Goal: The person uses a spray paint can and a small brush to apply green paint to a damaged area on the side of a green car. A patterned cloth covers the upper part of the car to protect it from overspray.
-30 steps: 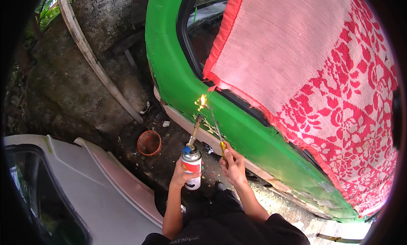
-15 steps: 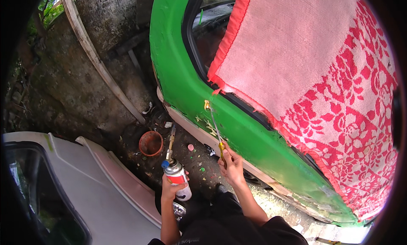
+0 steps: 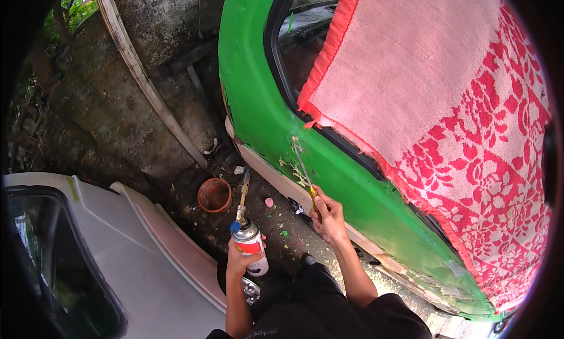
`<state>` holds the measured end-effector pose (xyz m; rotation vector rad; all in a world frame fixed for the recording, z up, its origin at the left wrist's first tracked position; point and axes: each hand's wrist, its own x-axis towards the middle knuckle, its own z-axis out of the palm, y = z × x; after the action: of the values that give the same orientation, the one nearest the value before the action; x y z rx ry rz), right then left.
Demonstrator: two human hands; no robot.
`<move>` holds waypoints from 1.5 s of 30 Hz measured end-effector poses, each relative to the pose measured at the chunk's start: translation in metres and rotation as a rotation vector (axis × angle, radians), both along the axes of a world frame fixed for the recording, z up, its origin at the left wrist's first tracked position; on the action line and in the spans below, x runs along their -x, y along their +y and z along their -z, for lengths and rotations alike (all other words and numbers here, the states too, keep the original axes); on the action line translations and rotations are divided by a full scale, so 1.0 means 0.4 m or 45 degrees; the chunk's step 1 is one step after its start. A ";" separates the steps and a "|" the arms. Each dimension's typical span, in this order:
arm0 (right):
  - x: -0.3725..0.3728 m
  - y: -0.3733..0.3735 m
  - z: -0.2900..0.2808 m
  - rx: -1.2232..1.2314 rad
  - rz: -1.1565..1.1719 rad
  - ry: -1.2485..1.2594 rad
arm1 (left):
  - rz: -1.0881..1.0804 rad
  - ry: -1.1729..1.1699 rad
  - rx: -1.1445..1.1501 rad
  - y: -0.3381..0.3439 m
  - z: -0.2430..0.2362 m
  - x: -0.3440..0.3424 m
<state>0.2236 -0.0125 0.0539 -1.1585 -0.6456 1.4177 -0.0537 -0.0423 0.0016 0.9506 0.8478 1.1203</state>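
In my left hand is a gas torch, a red and white canister with a blue knob and a brass nozzle pointing away from me. No flame shows at the nozzle. My right hand grips a thin metal scraper by its yellow handle. The scraper's tip is at the green car body panel, just below the corner of the window. Near the tip are pale marks and curled bits of lifted paint. I cannot tell how firmly the tip presses.
A pink and red patterned towel covers the car's window and roof. On the left stands a pale vehicle. A terracotta pot sits on the littered ground between them. A long bent strip leans by the stained wall.
The yellowish curl on the scraper's tip is no longer seen there as a clump. My view has shifted slightly, so everything sits a little to the right. Both hands keep their holds.
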 end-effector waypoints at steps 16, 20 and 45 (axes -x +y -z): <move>-0.011 0.007 -0.020 -0.491 0.191 -1.253 | 0.045 0.050 -0.004 -0.005 0.009 -0.035; -0.005 0.001 -0.012 -0.520 0.171 -1.340 | 0.035 0.046 0.007 -0.001 0.008 -0.045; -0.039 0.008 0.030 -0.587 0.139 -1.466 | 0.066 0.056 0.011 -0.017 0.000 -0.050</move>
<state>0.2392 -0.0095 0.0418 -1.5277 -1.5652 0.3363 -0.0338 -0.0492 0.0016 0.9880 0.8581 1.0542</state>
